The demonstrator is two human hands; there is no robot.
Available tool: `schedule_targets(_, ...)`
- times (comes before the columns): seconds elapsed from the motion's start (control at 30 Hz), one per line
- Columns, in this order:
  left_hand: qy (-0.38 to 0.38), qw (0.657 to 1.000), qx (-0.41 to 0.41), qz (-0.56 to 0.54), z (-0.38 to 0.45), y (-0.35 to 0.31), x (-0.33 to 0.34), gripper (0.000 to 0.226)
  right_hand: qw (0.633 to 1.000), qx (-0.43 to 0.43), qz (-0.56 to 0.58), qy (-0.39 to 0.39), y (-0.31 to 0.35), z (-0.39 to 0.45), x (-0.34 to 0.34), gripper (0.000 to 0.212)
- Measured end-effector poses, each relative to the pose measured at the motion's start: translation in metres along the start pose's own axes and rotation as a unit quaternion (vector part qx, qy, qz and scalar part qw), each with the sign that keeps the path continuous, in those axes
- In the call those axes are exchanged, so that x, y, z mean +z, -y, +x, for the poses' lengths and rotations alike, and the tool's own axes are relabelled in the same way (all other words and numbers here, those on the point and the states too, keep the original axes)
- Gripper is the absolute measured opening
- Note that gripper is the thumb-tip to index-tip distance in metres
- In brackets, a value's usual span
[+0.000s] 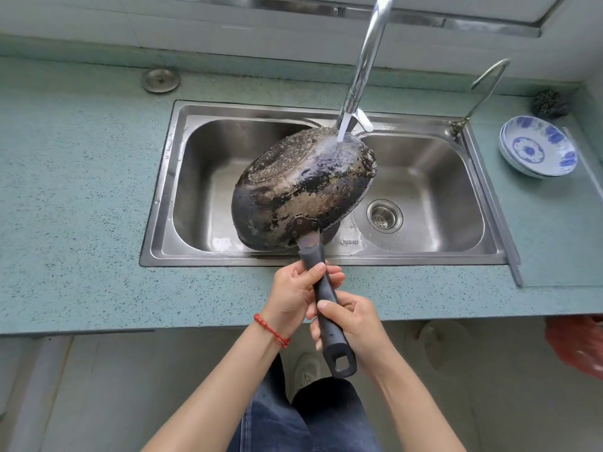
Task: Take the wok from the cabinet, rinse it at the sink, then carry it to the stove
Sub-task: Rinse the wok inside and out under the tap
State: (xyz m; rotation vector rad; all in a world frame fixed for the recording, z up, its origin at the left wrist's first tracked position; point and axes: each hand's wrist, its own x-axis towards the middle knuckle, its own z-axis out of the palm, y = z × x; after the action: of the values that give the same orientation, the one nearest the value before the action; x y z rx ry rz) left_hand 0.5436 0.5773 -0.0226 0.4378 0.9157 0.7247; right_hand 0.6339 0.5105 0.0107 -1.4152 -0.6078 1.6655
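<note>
both hands (295, 296) (354, 321) grip the wok (303, 187) handle (underside up) beneath faucet (365, 60) water.

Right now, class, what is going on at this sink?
A person holds a wok by its handle with both hands, the left hand nearer the pan, the right hand nearer the handle's end. The wok is turned bottom up over the sink, and water from the tap runs onto its blackened underside.

wok (303, 187) | blackened underside up | tilted over sink (424, 256) | under water
</note>
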Motion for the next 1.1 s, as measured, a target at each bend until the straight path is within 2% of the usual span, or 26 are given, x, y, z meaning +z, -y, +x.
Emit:
schedule_targets(0.1,-0.003,0.999,0.013,0.047,0.001,0.001,0.001,0.037,0.998,0.002,-0.059,0.0,0.014,0.002,-0.004,0.015)
schedule_targets(0.23,-0.022,0.998,0.025,0.052,0.001,0.001,0.006,0.023,0.993,0.048,-0.093,-0.047,0.021,0.004,-0.001,0.014)
schedule_targets(0.37,-0.035,0.999,0.012,0.036,0.003,0.005,0.002,0.018,0.986,0.026,-0.14,-0.088,0.016,0.003,0.007,0.016)
schedule_targets(0.77,-0.025,0.997,0.042,0.054,0.002,-0.003,0.001,0.015,0.995,-0.014,-0.05,-0.083,0.008,0.001,0.011,0.013)
schedule_targets(1.1,0.027,0.998,-0.017,-0.05,0.002,0.0,0.005,0.02,0.974,-0.04,-0.16,-0.158,0.0,-0.002,0.012,0.022)
